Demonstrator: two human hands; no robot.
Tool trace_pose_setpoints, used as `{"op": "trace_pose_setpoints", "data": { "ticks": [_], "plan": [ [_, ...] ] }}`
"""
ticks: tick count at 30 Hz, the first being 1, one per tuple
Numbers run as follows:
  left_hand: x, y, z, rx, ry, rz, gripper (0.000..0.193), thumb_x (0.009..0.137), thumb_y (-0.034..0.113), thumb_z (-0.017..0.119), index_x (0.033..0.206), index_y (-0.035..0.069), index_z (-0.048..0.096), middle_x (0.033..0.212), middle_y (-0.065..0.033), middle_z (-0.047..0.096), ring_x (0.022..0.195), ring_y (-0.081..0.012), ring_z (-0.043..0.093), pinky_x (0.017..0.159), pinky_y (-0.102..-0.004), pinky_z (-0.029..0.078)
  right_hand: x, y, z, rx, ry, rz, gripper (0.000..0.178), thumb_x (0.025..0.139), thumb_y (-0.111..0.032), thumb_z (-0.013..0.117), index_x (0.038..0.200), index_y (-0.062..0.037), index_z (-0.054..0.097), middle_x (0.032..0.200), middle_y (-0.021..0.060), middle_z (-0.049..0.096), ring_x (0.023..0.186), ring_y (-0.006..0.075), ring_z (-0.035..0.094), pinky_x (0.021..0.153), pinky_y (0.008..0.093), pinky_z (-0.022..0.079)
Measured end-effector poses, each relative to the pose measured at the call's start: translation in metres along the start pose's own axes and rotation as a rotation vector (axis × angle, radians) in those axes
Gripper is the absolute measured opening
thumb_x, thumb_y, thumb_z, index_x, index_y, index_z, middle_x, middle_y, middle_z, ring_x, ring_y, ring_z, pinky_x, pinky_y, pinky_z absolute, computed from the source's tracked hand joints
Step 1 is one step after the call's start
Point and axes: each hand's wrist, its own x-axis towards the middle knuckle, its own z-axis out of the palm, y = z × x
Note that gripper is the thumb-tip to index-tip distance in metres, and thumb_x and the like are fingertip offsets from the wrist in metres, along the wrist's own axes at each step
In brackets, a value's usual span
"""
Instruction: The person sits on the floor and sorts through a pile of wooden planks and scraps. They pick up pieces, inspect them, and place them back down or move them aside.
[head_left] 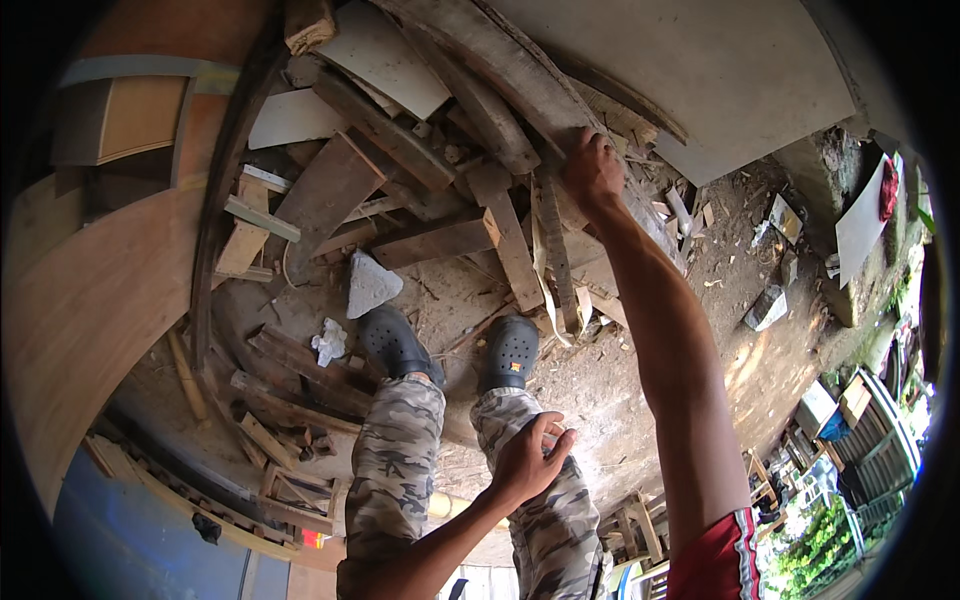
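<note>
My right hand [595, 170] reaches far forward, its fingers closed over the edge of a long, weathered wooden plank [515, 75]. That plank slants across the top of a scrap-wood pile. Below it lie a dark board [492, 135], a short squared block [438, 240] and a narrow upright-looking strip [553, 240]. My left hand [533, 462] hovers over my camouflage trouser leg near the knee, with its fingers loosely curled, thumb apart and nothing visible in it.
A grey-white stone [372, 284] and crumpled white paper [329, 341] lie by my dark clogs [510, 352]. A large pale sheet [700, 80] leans at the upper right. Plywood panels [110, 290] stand at left. Broken stones [767, 308] and wood chips litter the ground at right.
</note>
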Motion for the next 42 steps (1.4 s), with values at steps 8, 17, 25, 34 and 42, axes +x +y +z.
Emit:
{"op": "trace_pose_setpoints", "data": {
  "ticks": [8, 17, 25, 34, 42],
  "plan": [
    [0.002, 0.001, -0.011, -0.071, 0.050, -0.038, 0.043, 0.095, 0.040, 0.061, 0.118, 0.004, 0.057, 0.100, -0.0138, 0.069, 0.082, -0.0243, 0.068, 0.075, -0.0348, 0.054, 0.036, 0.088, -0.077, 0.026, 0.060, -0.179, 0.043, 0.088, -0.028, 0.060, 0.129, -0.0146, 0.057, 0.106, 0.0176, 0.069, 0.098, 0.0373, 0.066, 0.085, 0.0494, 0.053],
    [0.013, -0.011, -0.026, -0.116, 0.169, 0.018, 0.047, 0.096, 0.040, 0.060, 0.117, -0.002, 0.058, 0.095, -0.0151, 0.069, 0.080, -0.0229, 0.068, 0.070, -0.0346, 0.054, 0.035, 0.089, -0.103, 0.099, 0.212, -0.017, 0.030, 0.090, -0.015, 0.050, 0.117, -0.0176, 0.061, 0.111, 0.0162, 0.068, 0.106, 0.0365, 0.064, 0.088, 0.0481, 0.051],
    [0.016, -0.010, -0.035, -0.206, 0.168, -0.049, 0.038, 0.097, 0.033, 0.060, 0.114, -0.001, 0.059, 0.094, -0.0113, 0.069, 0.086, -0.0165, 0.067, 0.077, -0.0289, 0.051, 0.017, 0.040, -0.070, 0.367, 0.082, -0.045, 0.031, 0.091, -0.038, 0.056, 0.115, -0.0198, 0.064, 0.102, 0.0144, 0.071, 0.097, 0.0349, 0.068, 0.083, 0.0463, 0.053],
    [0.020, -0.007, -0.047, -0.217, 0.188, -0.057, 0.040, 0.097, 0.037, 0.060, 0.115, 0.001, 0.059, 0.094, -0.0119, 0.069, 0.083, -0.0174, 0.067, 0.075, -0.0296, 0.051, -0.034, -0.091, -0.005, 0.157, 0.095, -0.238, 0.079, 0.080, -0.046, 0.073, 0.143, -0.0125, 0.041, 0.138, 0.0126, 0.053, 0.128, 0.0310, 0.048, 0.102, 0.0440, 0.043],
    [0.019, -0.021, -0.060, -0.272, 0.199, -0.041, 0.040, 0.098, 0.034, 0.060, 0.117, -0.001, 0.058, 0.096, -0.0107, 0.068, 0.084, -0.0162, 0.067, 0.077, -0.0277, 0.051, -0.019, -0.106, -0.018, 0.082, -0.097, -0.153, 0.091, 0.066, -0.039, 0.081, 0.143, -0.0131, 0.039, 0.137, 0.0143, 0.053, 0.129, 0.0320, 0.047, 0.108, 0.0431, 0.037]
  ]
}}
